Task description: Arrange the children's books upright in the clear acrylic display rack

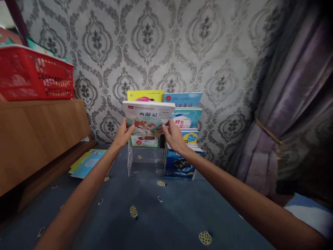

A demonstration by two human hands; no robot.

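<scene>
Between my two hands I hold a picture book (148, 116) with a pale cover and dark Chinese title, its top tilted away. My left hand (123, 133) grips its left edge, thumb on the cover. On the right edge my right hand (173, 135) has the same kind of grip. Right behind it stands a clear acrylic book rack (145, 168) in tiers. A yellow book (145, 94) shows at the rack's back left. Its right column carries blue books, among them a light blue one (186, 99) at the back and a dark blue one (179, 166) in front.
Several thin books (90, 163) lie on the dark blue patterned cloth (145, 225) at left. Beyond them a wooden cabinet (44, 135) carries a red plastic basket (39, 73). A tied curtain (283, 114) hangs at right, before the patterned wall (171, 45).
</scene>
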